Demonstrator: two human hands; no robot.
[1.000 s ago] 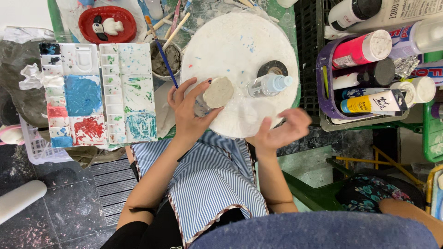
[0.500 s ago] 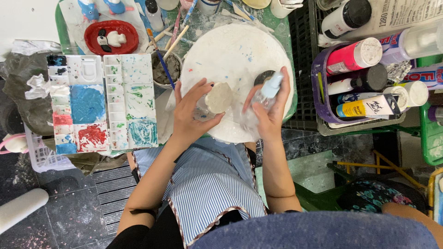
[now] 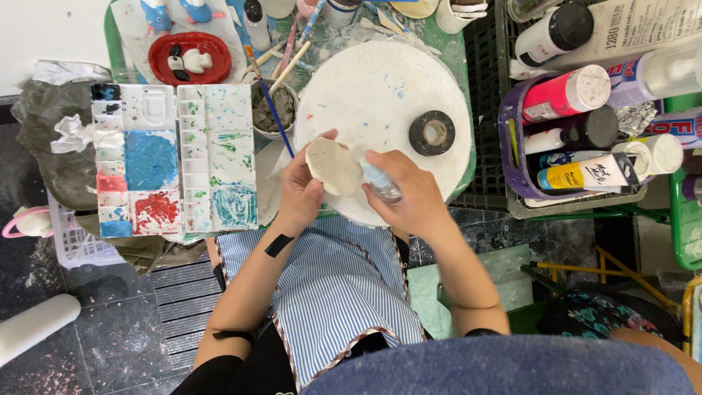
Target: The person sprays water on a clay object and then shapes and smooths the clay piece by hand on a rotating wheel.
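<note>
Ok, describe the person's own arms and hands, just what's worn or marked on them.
Both forearms are bare, with no gloves on the left hand or right hand. The left forearm carries a black rectangular mark near the wrist and another dark mark closer to the elbow. No rings or watch are visible.

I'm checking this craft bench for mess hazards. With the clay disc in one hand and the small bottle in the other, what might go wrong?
The left hand holds the pale clay disc past the white round board's edge, above the striped apron; a slip could drop it. The right hand's small clear bottle sits against the disc, so liquid may drip onto the apron.
</note>
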